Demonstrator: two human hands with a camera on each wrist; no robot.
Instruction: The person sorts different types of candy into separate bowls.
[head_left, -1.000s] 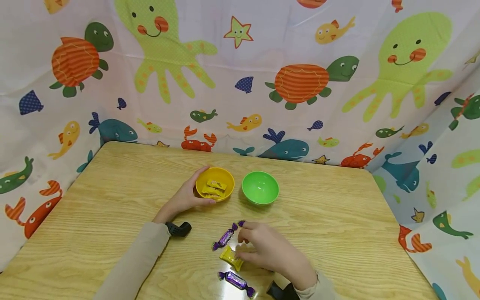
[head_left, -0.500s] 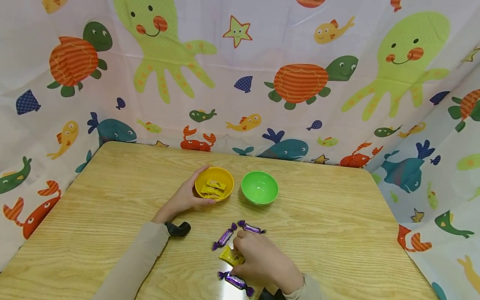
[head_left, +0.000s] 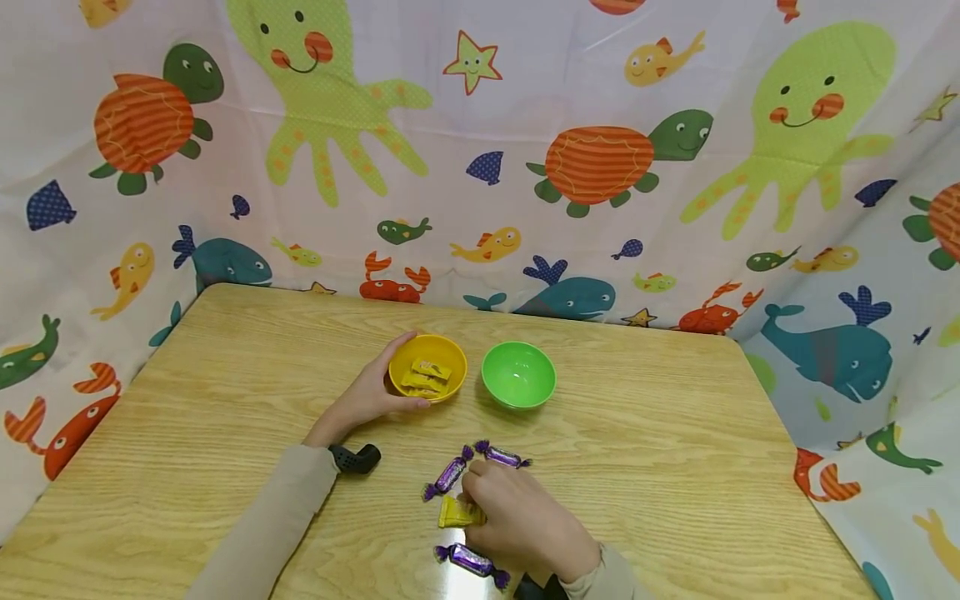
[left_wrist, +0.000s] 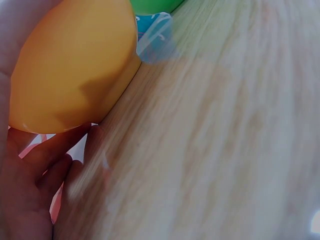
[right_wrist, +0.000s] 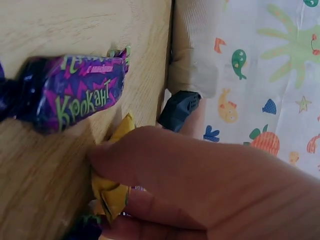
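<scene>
My left hand (head_left: 367, 396) curves round the left side of a yellow bowl (head_left: 427, 346), thumb at the near rim; the left wrist view shows the bowl (left_wrist: 75, 75) against the palm. Several yellow-wrapped candies (head_left: 427, 379) lie inside it. Nearer to me, my right hand (head_left: 521, 510) pinches another yellow-wrapped candy (head_left: 454, 513) between thumb and fingers, partly covering it. In the right wrist view this candy (right_wrist: 112, 197) stands tipped on edge, close over the table. Around that hand lie three purple twist-wrapped candies: one at left (head_left: 450, 475), one beyond (head_left: 502, 456), one nearer (head_left: 472, 560).
A green bowl (head_left: 517, 375) with a bare inside stands just right of the yellow one. Both are on a light wooden table (head_left: 660, 450). A white curtain (head_left: 450, 125) printed with sea animals rises behind the table and along its sides.
My right hand has come down and slightly left onto the yellow candy, closed thumb and fingers on it and tipped it. The far purple candy is now uncovered. My left hand stays on the bowl.
</scene>
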